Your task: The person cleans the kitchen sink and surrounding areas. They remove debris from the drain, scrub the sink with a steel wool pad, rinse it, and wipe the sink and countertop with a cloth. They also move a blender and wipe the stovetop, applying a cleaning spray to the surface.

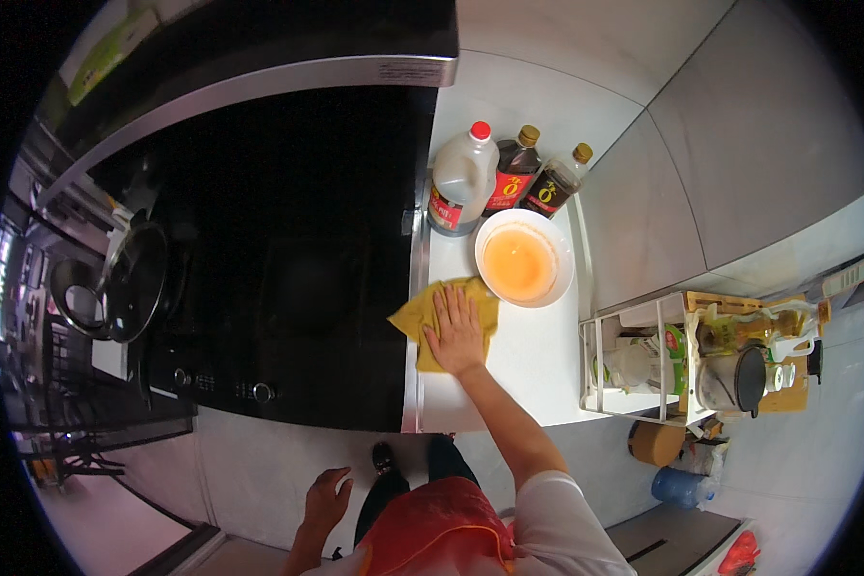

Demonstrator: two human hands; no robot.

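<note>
My right hand (458,331) lies flat with its fingers spread on a yellow cloth (486,306), pressing it to the white countertop (525,367). One corner of the cloth laps over the metal edge strip (412,389) towards the black stove top. Just beyond the cloth stands a white bowl (566,268) of orange liquid (520,261), close to the cloth's far edge. My left hand (328,498) hangs free in front of the stove, fingers slightly apart and holding nothing.
Behind the bowl stand a large red-capped jug (465,180) and two dark sauce bottles (511,173). A white rack (662,360) with bottles and jars is at the right. The black stove (295,288) fills the left, with a glass-lidded pot (135,281) at its far side.
</note>
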